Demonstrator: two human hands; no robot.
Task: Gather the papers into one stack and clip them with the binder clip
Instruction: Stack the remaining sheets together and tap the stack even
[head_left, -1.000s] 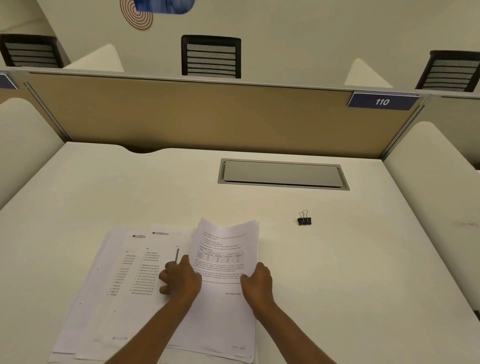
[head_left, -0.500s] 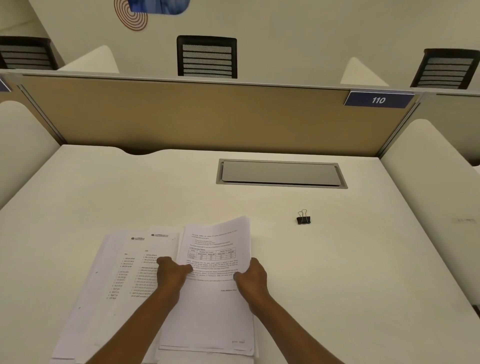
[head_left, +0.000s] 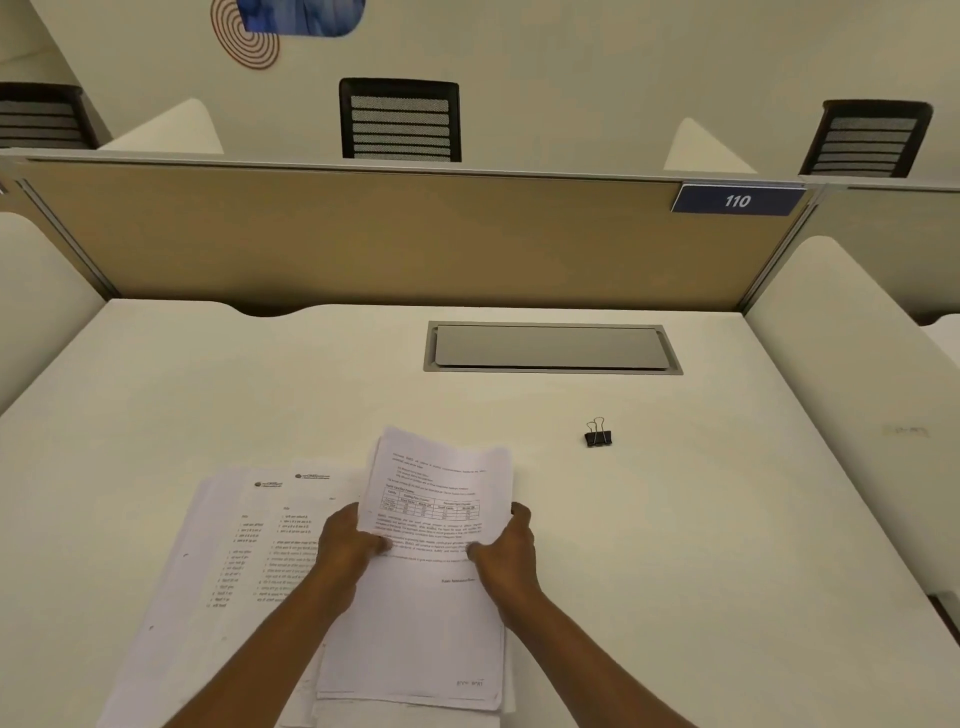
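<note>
Desk (head_left: 260, 395): white top, your largest item. Its far edge meets a tan partition (head_left: 363, 239); low white dividers close the left and right sides. The near edge is cut off by the frame. Wide bare room lies ahead of you and to your right, up to the grey hatch (head_left: 550, 347) set flush near the far edge.

Spread sheets (head_left: 228, 540): several printed pages fanned flat on the desk at your near left, overlapping. Their lower corners run out of frame, and your left forearm covers part of them. The print is too small to read.

Stack (head_left: 436, 519): a sheaf of pages just right of the spread sheets, overlapping their right edge. Its far end lifts and curls off the desk; its near end lies low. You cannot count the pages.

Left hand (head_left: 350, 545): closed on the stack's left edge, thumb on top, fingers hidden beneath.

Right hand (head_left: 506, 553): closed on the stack's right edge, thumb on top, fingers hidden likewise.

Clip (head_left: 598, 435): black binder clip, wire handles up, alone on bare desk, well apart from the stack, beyond and to the right of your right hand.

Tag (head_left: 737, 200): blue, reads 110, on the partition's upper right.
</note>
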